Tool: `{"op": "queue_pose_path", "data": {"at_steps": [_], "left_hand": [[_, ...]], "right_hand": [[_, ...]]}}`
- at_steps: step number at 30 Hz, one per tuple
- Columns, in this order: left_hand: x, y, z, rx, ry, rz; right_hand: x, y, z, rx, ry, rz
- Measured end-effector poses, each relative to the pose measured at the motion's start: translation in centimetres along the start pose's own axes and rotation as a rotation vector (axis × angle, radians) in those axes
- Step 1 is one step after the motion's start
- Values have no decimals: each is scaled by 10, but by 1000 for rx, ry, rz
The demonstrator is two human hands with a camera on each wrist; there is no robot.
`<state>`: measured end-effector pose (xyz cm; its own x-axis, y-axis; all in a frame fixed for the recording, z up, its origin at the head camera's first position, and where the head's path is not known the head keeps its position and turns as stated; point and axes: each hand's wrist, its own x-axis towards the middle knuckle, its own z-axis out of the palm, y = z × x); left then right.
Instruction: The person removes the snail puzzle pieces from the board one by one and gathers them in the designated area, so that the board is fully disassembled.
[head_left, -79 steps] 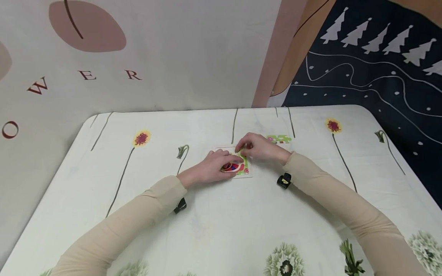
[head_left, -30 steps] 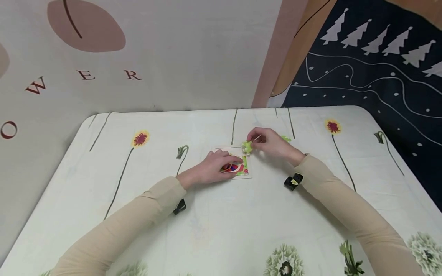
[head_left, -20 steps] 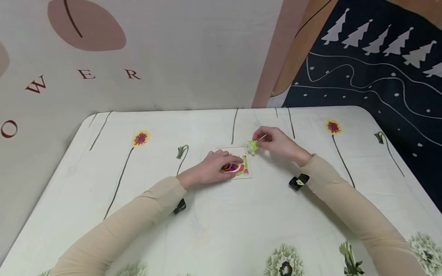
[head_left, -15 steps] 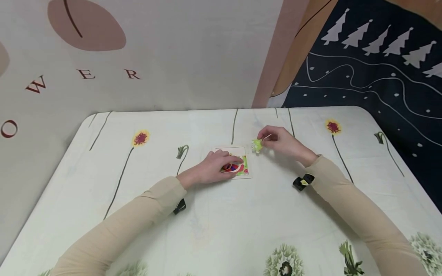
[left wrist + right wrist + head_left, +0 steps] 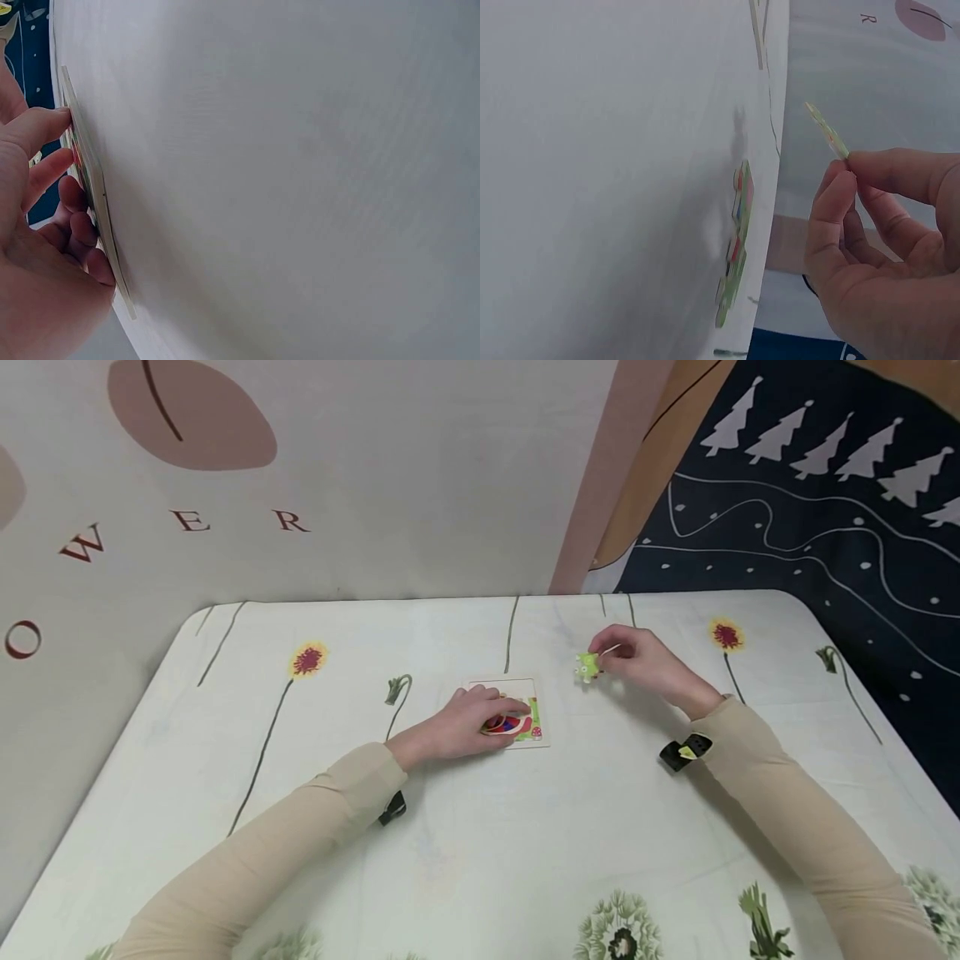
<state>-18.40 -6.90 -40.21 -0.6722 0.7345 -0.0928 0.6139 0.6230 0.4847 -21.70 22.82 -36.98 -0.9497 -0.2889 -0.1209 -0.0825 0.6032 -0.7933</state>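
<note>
A small square puzzle board [image 5: 517,687] with a colourful picture lies flat on the table. My left hand [image 5: 471,723] rests on it, fingers spread over the picture and covering its left part. In the left wrist view, the fingertips press on the top face of the board [image 5: 103,196]. Between thumb and fingers, my right hand [image 5: 643,663] pinches a light-green puzzle piece [image 5: 587,667] above the table, right of the board. The right wrist view shows this thin piece [image 5: 827,132] edge-on.
More loose green puzzle pieces [image 5: 736,244] lie on the table beneath the right hand; in the head view that hand hides them. A white cloth printed with flowers covers the table [image 5: 480,860]. A pale hanging cloth [image 5: 420,477] stands behind its far edge.
My right hand has lifted the light-green piece off the board's upper right and carried it right and slightly away. The left hand has stayed on the board.
</note>
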Motion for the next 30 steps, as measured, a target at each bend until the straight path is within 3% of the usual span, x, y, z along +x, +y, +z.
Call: {"op": "queue_pose_path", "data": {"at_steps": [16,30], "left_hand": [[1,0,1,-7,5,7],[0,0,0,-9,4,-6]], "right_hand": [[-8,17,-24,-60,32,65],[-14,37,-38,-85,95,44]]}}
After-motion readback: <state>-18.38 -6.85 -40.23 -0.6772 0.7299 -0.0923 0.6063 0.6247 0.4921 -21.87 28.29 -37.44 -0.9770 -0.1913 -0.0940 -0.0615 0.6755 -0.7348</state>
